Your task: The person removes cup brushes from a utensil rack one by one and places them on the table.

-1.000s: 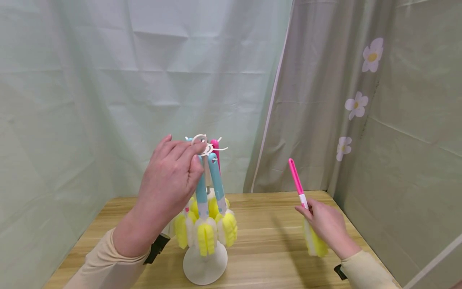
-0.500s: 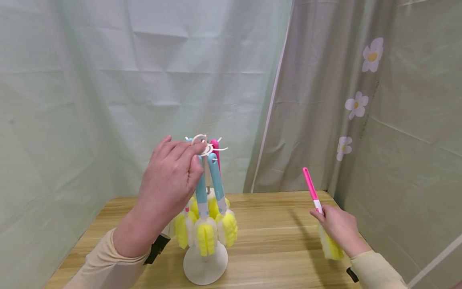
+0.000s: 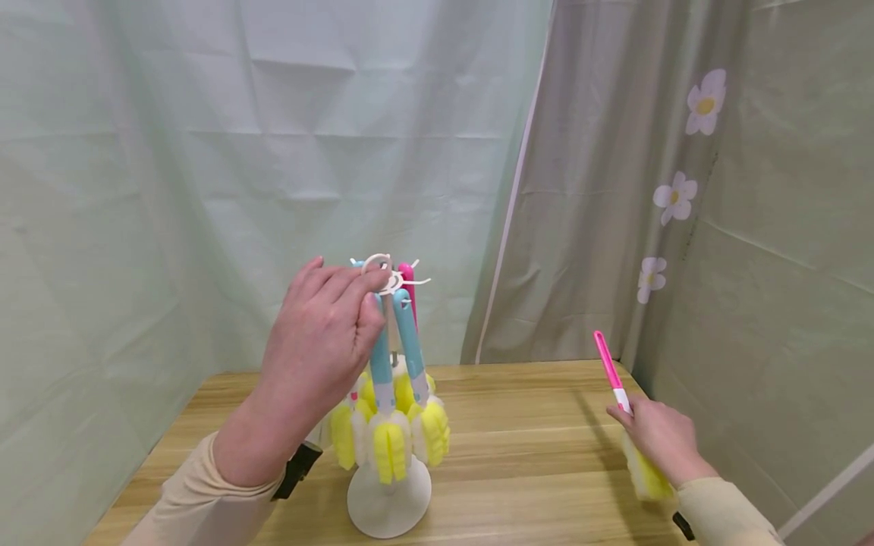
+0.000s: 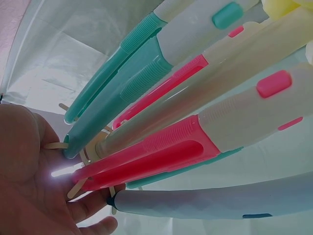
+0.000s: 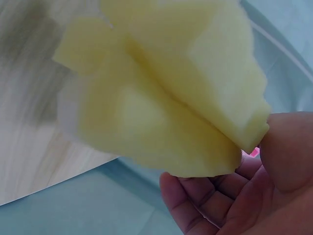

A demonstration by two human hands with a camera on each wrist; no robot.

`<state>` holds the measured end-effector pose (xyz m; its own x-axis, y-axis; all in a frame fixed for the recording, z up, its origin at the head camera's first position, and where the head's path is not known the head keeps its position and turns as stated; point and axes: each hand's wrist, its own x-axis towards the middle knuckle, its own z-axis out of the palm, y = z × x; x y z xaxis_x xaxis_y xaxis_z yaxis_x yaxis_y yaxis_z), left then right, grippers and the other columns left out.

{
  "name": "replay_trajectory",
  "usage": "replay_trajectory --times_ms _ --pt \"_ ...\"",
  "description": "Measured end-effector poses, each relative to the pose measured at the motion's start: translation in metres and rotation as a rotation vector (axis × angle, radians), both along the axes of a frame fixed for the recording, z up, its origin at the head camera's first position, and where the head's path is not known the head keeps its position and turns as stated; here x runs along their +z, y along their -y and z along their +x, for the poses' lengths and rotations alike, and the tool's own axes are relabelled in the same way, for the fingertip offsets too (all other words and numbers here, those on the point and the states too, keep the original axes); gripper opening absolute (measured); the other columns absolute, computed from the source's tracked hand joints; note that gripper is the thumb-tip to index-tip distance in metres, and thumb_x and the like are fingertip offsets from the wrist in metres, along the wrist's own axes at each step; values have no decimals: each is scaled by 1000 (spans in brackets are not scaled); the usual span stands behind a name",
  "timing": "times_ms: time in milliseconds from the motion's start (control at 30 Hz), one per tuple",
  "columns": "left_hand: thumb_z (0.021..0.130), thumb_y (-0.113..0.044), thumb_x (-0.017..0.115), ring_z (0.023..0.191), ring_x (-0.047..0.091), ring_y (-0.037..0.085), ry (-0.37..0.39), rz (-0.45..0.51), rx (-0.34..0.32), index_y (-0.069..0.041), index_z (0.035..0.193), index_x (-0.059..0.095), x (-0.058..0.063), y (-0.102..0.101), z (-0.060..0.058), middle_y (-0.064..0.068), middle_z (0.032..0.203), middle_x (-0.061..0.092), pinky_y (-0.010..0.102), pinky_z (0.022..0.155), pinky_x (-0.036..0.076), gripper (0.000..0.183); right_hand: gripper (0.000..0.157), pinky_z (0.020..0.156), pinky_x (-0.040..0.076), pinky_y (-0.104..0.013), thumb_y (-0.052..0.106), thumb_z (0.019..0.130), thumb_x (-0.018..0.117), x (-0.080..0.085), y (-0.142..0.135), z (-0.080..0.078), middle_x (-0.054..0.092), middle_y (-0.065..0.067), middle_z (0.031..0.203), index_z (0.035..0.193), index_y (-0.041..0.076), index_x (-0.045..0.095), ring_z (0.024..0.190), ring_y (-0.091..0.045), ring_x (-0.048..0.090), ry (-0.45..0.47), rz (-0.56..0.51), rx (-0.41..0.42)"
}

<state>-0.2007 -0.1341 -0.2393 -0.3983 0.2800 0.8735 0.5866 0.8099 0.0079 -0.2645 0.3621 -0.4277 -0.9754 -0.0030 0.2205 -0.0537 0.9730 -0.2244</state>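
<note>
A white rack (image 3: 389, 500) with a round base and hooks at its top stands on the table, several sponge bottle brushes hanging around its pole. Some have a blue handle (image 3: 410, 334), others pink; their yellow-and-white sponge heads (image 3: 389, 453) hang low. My left hand (image 3: 328, 326) holds the rack's hooked top, index finger at its ring. Pink handles (image 4: 171, 147) and teal ones hang beside that palm in the left wrist view. At the right my right hand (image 3: 658, 440) grips a pink-handled bottle brush (image 3: 608, 360), handle up; its yellow sponge head (image 5: 166, 98) fills the right wrist view.
The wooden table (image 3: 505, 440) has its back edge near a pale curtain (image 3: 328, 152). A grey-green curtain (image 3: 771, 265) with printed flowers hangs close along the right side, near my right arm.
My right hand has moved right and a little nearer across the table, carrying the pink-handled bottle brush. My left hand and the rack have stayed in place.
</note>
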Motion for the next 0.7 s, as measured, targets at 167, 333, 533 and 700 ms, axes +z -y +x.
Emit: replay_trajectory --times_ms 167,333,533,700 --pt "110 -20 43 115 66 44 4 -1 0 -2 134 78 0 0 1 15 128 78 63 123 37 46 45 52 39 -40 43 107 70 -5 -12 -1 49 -1 63 75 16 55 56 -22 48 36 20 -15" --pt "110 -21 43 115 66 44 -1 1 -3 -2 133 78 0 0 0 15 128 78 63 122 38 46 49 53 42 -42 45 108 69 -11 -23 -2 50 -2 65 74 14 55 57 -23 49 66 43 -29" --pt "110 -21 43 115 66 44 -3 2 -6 -2 133 78 0 0 0 15 127 78 63 121 39 46 51 52 45 -44 43 108 70 -16 -33 -1 51 -3 63 69 13 53 57 -24 51 96 76 -52" --pt "110 -20 43 115 66 44 -6 3 -11 -3 133 78 0 0 0 16 127 78 64 121 39 45 52 54 47 -47 43 109 68 -18 -40 0 54 -5 65 69 12 54 59 -25 54 138 81 -65"
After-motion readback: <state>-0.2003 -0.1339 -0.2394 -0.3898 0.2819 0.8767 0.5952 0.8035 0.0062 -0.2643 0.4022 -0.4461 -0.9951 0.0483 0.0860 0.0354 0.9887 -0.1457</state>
